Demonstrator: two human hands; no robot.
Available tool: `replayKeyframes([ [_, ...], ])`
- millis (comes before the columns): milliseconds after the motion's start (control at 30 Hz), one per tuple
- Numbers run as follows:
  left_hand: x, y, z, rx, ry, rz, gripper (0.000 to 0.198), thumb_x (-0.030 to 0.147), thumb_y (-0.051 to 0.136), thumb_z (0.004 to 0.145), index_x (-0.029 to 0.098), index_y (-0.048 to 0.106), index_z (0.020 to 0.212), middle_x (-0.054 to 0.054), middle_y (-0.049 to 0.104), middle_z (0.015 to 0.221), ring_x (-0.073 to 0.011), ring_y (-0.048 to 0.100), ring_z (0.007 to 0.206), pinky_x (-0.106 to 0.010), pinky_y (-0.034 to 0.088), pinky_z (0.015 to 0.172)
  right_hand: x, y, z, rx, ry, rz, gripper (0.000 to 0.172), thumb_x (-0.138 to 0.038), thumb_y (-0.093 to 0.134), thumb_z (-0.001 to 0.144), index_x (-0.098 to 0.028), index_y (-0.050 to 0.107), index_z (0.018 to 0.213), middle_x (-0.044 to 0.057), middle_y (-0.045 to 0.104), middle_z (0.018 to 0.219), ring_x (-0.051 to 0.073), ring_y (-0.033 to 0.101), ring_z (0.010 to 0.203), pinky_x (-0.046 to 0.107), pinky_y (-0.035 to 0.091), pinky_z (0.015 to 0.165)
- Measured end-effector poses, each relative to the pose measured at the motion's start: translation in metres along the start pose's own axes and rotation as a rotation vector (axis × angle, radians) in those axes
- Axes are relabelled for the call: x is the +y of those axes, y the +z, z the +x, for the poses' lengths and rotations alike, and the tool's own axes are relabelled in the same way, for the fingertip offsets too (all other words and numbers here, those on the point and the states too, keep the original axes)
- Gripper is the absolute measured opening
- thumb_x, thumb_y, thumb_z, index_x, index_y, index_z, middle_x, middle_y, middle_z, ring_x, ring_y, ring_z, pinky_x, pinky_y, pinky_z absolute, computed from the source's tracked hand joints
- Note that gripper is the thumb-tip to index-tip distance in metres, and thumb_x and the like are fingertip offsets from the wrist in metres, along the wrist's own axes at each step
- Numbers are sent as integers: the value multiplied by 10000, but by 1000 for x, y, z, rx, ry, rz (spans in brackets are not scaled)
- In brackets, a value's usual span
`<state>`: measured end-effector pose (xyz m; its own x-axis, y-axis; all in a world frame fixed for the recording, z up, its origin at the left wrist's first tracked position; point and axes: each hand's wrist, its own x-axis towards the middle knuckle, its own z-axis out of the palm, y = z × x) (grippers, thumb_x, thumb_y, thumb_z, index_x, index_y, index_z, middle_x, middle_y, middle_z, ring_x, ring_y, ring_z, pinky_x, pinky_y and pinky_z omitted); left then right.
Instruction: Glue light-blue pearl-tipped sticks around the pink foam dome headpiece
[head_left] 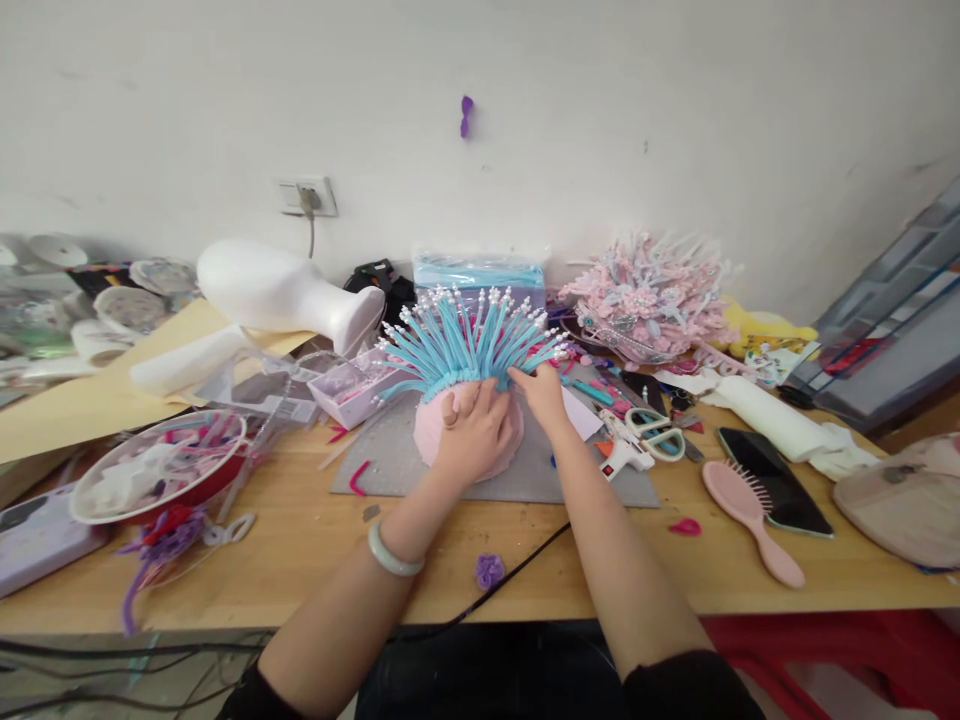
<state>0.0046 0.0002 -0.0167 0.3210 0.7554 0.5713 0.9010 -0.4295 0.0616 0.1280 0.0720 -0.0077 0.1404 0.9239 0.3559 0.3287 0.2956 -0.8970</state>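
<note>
A pale pink domed cap (430,430) sits on a grey mat (390,450) in front of me. From its far edge fans a dense row of light blue fuzzy stems (469,340), tipped with white pearl beads. My left hand (477,425) lies over the dome and grips it, fingers reaching toward the base of the stems; a ring and a pale bangle show on this arm. At the fan's right end, my right hand (538,390) pinches the lower part of the blue stems. Its fingertips are partly hidden among them.
To the right lie a glue gun (626,450), scissors (658,436), a pink hairbrush (750,515) and a phone (780,480). A pink beaded headpiece (649,300) stands behind. On the left are a white mannequin head (262,285) and a bowl (90,500) of scraps. A black cable (517,570) crosses the table edge.
</note>
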Motion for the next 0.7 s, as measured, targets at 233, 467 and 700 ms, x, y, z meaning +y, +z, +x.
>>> replayKeyframes([
  [233, 2, -1, 1, -11, -5, 10, 303, 261, 379, 847, 208, 571, 1076, -104, 508, 1270, -263, 466, 1131, -481, 253, 963, 2, 1, -1, -17, -2, 70, 152, -314, 543, 644, -170, 586, 666, 11, 624, 673, 170, 549, 698, 273, 409, 701],
  [467, 3, -1, 1, 6, -4, 40, 291, 263, 378, 845, 210, 592, 1035, -104, 520, 1257, -279, 481, 1104, -512, 255, 941, -2, 1, -4, -11, 13, 37, 143, -295, 516, 637, -183, 508, 549, -27, 531, 536, 145, 481, 590, 252, 391, 614],
  [700, 3, -1, 1, 9, 4, 29, 288, 266, 383, 842, 216, 589, 1037, -101, 520, 1256, -272, 470, 1116, -499, 245, 955, -5, 2, -6, 3, 31, 25, 119, -286, 523, 612, -175, 519, 570, -32, 523, 543, 137, 470, 579, 244, 388, 585],
])
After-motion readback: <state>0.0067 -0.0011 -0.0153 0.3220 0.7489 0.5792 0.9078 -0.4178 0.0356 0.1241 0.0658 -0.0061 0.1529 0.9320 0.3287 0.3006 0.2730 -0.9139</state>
